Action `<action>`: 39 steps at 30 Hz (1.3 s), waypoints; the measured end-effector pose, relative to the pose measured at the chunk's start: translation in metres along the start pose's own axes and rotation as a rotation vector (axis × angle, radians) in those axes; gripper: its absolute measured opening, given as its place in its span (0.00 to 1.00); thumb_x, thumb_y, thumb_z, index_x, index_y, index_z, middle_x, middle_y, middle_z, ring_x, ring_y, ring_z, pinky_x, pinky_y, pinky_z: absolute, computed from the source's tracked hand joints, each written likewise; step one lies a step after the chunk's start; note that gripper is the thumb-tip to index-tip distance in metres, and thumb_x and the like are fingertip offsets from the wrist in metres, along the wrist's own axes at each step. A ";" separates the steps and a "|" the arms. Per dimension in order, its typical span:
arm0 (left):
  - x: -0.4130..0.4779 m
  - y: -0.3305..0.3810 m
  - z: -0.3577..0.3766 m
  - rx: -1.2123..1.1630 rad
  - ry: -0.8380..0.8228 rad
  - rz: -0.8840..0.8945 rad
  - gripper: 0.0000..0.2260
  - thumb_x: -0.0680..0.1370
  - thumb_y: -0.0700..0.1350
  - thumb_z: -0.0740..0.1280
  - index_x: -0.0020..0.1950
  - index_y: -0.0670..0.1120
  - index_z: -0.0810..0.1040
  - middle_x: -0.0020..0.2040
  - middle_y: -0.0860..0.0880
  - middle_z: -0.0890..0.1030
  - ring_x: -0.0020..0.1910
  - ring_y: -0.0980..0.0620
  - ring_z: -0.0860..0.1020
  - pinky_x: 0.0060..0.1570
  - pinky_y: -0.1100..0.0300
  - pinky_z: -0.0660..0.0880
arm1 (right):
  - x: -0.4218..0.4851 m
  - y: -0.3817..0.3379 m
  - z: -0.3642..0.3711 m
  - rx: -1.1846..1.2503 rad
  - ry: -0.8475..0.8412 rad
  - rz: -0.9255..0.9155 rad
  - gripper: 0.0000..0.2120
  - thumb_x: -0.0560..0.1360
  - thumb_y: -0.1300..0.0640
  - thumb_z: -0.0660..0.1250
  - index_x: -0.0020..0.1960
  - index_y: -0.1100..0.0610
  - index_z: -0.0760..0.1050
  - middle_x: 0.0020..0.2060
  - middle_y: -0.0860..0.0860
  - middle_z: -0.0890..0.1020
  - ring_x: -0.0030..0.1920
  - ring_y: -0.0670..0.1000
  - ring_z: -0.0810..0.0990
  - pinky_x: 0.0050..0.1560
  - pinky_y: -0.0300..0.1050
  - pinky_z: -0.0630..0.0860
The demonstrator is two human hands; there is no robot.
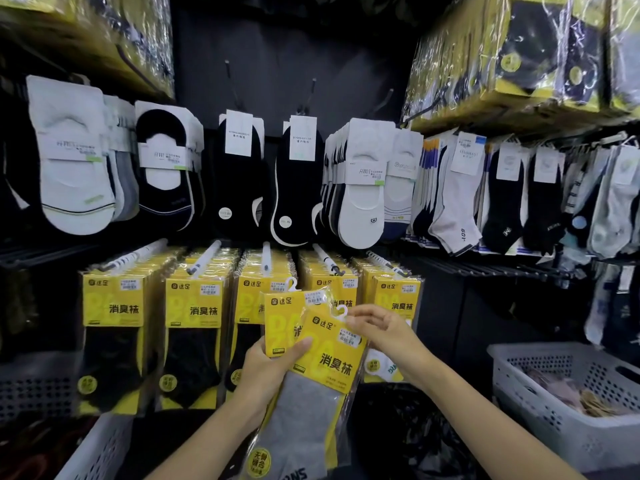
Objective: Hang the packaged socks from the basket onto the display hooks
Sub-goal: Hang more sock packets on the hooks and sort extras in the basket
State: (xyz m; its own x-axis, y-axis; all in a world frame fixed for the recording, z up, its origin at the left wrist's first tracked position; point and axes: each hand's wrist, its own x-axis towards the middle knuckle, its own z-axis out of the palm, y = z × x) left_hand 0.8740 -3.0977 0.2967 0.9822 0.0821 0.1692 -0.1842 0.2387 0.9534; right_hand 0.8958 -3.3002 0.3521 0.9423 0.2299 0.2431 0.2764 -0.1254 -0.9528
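Finding: two yellow sock packs are out of the basket [540,407] and held in front of the lower row of pegs [266,258]; neither is hung.

Grip: the left hand [268,367] is closed around both packs at their left edge, thumb across the front pack [332,362], with the rear pack [282,308] standing behind it. The right hand [379,329] pinches the top of the front pack just beside its small white hanger [341,311]. That pack is tilted, its top leaning right.

Risks, as judged:
- Two slick film packs share one clamp. When the right hand draws the front pack away, the rear one may slide out and drop — the single thumb is the only thing bearing on them from the front.
- The hanger is small, and the fingertips sit against it. They may block its opening from the peg tip, or the hook may twist and miss.
- The pegs carry hung packs [194,306] almost to their tips. A push to make room could knock the front ones off.
- The tilt, if not corrected, would seat the pack crooked or only half on.
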 end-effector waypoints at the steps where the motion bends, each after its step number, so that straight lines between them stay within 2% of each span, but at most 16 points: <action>1: 0.001 0.001 0.003 -0.001 0.003 0.009 0.18 0.62 0.49 0.77 0.50 0.46 0.80 0.43 0.48 0.86 0.41 0.50 0.85 0.32 0.63 0.79 | -0.002 0.005 -0.002 0.002 -0.018 0.048 0.12 0.72 0.53 0.72 0.54 0.55 0.79 0.47 0.49 0.85 0.47 0.44 0.84 0.44 0.32 0.76; 4: 0.006 0.001 0.015 0.026 -0.008 0.034 0.17 0.63 0.49 0.77 0.49 0.46 0.81 0.43 0.49 0.86 0.41 0.51 0.85 0.33 0.63 0.79 | -0.008 0.022 -0.010 0.069 -0.026 0.151 0.15 0.72 0.52 0.72 0.56 0.58 0.79 0.47 0.51 0.86 0.47 0.50 0.85 0.47 0.38 0.79; 6: 0.010 -0.001 0.025 0.058 -0.034 0.052 0.16 0.66 0.50 0.75 0.51 0.47 0.81 0.43 0.50 0.86 0.42 0.53 0.84 0.35 0.64 0.79 | -0.010 0.030 -0.018 0.147 0.038 0.159 0.16 0.71 0.51 0.72 0.54 0.60 0.80 0.47 0.52 0.86 0.47 0.50 0.85 0.44 0.37 0.79; 10: 0.019 -0.006 0.046 0.126 -0.059 0.090 0.06 0.76 0.52 0.66 0.50 0.52 0.80 0.34 0.60 0.83 0.34 0.66 0.80 0.29 0.75 0.71 | -0.004 0.040 -0.045 0.275 0.240 0.120 0.15 0.70 0.50 0.71 0.53 0.58 0.82 0.48 0.52 0.86 0.50 0.51 0.85 0.46 0.40 0.80; 13: 0.032 -0.009 0.053 0.172 -0.033 0.114 0.04 0.77 0.52 0.64 0.49 0.55 0.78 0.41 0.62 0.82 0.38 0.70 0.79 0.33 0.76 0.72 | 0.006 0.050 -0.075 0.332 0.455 0.090 0.10 0.73 0.55 0.70 0.52 0.58 0.82 0.46 0.54 0.86 0.46 0.53 0.85 0.45 0.44 0.80; 16: 0.045 -0.012 0.055 0.243 -0.023 0.138 0.06 0.77 0.53 0.64 0.51 0.56 0.78 0.45 0.60 0.83 0.43 0.68 0.80 0.36 0.75 0.72 | 0.019 0.056 -0.104 0.317 0.629 0.077 0.08 0.74 0.57 0.70 0.51 0.60 0.81 0.46 0.57 0.85 0.47 0.56 0.83 0.52 0.53 0.79; 18: 0.053 -0.014 0.057 0.272 -0.015 0.144 0.06 0.77 0.54 0.64 0.50 0.56 0.79 0.45 0.60 0.83 0.43 0.67 0.80 0.37 0.74 0.73 | 0.029 0.055 -0.117 0.304 0.664 0.068 0.05 0.75 0.59 0.69 0.49 0.59 0.80 0.45 0.57 0.84 0.46 0.56 0.82 0.55 0.56 0.78; 20: 0.060 -0.014 0.059 0.293 -0.010 0.153 0.05 0.77 0.54 0.64 0.49 0.57 0.79 0.44 0.59 0.83 0.42 0.67 0.80 0.36 0.75 0.72 | 0.039 0.053 -0.123 0.269 0.658 0.044 0.06 0.75 0.59 0.69 0.51 0.60 0.80 0.44 0.55 0.84 0.43 0.53 0.82 0.51 0.52 0.80; 23: 0.066 -0.013 0.061 0.327 -0.007 0.169 0.05 0.77 0.54 0.63 0.48 0.58 0.78 0.44 0.60 0.83 0.42 0.68 0.79 0.36 0.75 0.72 | 0.055 0.050 -0.123 0.183 0.618 -0.008 0.06 0.75 0.60 0.69 0.51 0.59 0.79 0.41 0.52 0.84 0.39 0.47 0.82 0.35 0.37 0.80; 24: 0.068 -0.012 0.061 0.332 -0.005 0.174 0.05 0.77 0.55 0.63 0.48 0.58 0.78 0.44 0.60 0.83 0.43 0.68 0.79 0.37 0.74 0.72 | 0.060 0.049 -0.121 0.159 0.598 -0.023 0.06 0.75 0.60 0.69 0.51 0.59 0.79 0.41 0.52 0.84 0.38 0.46 0.82 0.33 0.34 0.79; 29: 0.072 -0.014 0.062 0.345 0.001 0.170 0.05 0.77 0.54 0.64 0.48 0.58 0.78 0.45 0.60 0.83 0.45 0.65 0.80 0.38 0.74 0.71 | 0.080 0.058 -0.110 0.131 0.523 -0.021 0.06 0.75 0.59 0.69 0.51 0.58 0.80 0.42 0.50 0.85 0.37 0.42 0.84 0.32 0.32 0.77; 31: 0.070 -0.013 0.061 0.347 -0.014 0.159 0.05 0.77 0.54 0.64 0.48 0.57 0.78 0.44 0.60 0.83 0.44 0.67 0.79 0.37 0.75 0.72 | 0.083 0.065 -0.106 0.159 0.548 0.020 0.08 0.74 0.59 0.70 0.53 0.60 0.79 0.42 0.51 0.85 0.39 0.44 0.84 0.35 0.34 0.78; 34: 0.066 -0.012 0.061 0.350 -0.051 0.137 0.05 0.78 0.54 0.63 0.49 0.57 0.78 0.46 0.60 0.83 0.44 0.69 0.79 0.37 0.76 0.72 | 0.081 0.073 -0.102 0.162 0.750 0.091 0.16 0.72 0.59 0.73 0.57 0.63 0.76 0.46 0.54 0.81 0.45 0.50 0.80 0.46 0.42 0.75; 36: 0.063 -0.011 0.061 0.339 -0.081 0.120 0.05 0.78 0.55 0.63 0.50 0.57 0.77 0.46 0.61 0.82 0.44 0.70 0.79 0.37 0.76 0.72 | 0.073 0.073 -0.097 0.071 0.878 0.109 0.19 0.71 0.56 0.74 0.58 0.61 0.74 0.49 0.53 0.78 0.47 0.50 0.76 0.48 0.41 0.71; 37: 0.062 -0.010 0.062 0.332 -0.100 0.111 0.06 0.78 0.55 0.63 0.50 0.58 0.77 0.47 0.62 0.82 0.44 0.70 0.78 0.38 0.77 0.72 | 0.066 0.071 -0.094 0.054 0.875 0.087 0.18 0.71 0.55 0.73 0.58 0.59 0.74 0.49 0.53 0.77 0.47 0.49 0.76 0.47 0.39 0.71; 39: 0.059 -0.008 0.066 0.322 -0.142 0.095 0.05 0.78 0.55 0.62 0.51 0.59 0.77 0.47 0.64 0.81 0.45 0.71 0.78 0.38 0.77 0.72 | 0.054 0.066 -0.085 0.090 0.718 0.023 0.15 0.73 0.52 0.71 0.56 0.58 0.74 0.49 0.52 0.79 0.47 0.47 0.78 0.45 0.37 0.72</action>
State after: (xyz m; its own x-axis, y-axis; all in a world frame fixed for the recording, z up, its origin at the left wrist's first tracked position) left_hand 0.9362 -3.1583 0.3151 0.9608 -0.0511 0.2724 -0.2759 -0.0821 0.9577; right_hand 0.9804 -3.3781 0.3179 0.8478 -0.4663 0.2525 0.2671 -0.0358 -0.9630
